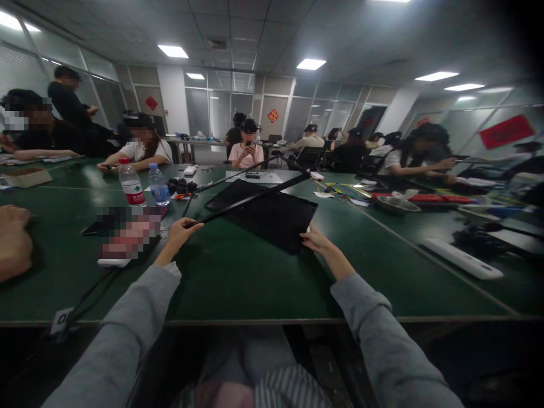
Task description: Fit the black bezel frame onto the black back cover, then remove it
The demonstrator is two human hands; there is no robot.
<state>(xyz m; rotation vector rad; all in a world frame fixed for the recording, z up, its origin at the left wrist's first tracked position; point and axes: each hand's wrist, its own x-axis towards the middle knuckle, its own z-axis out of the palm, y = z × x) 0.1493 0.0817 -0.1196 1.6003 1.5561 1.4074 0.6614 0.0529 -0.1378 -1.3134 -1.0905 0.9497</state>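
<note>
My left hand [182,232] pinches the near left corner of a thin black rectangular frame [255,197], which is raised at a tilt over the table. Under and behind it is a flat black panel [280,221], partly hidden by the frame's near bar. The panel's near right edge is held between the thumb and fingers of my right hand [317,241]. Whether the panel is rigid or soft I cannot tell.
On the green table [238,289], a red-labelled bottle [132,184] and a blue-labelled bottle [159,186] stand left. A long white bar [461,258] and a metal bowl [398,204] lie right. Another person's hand [15,241] rests at far left.
</note>
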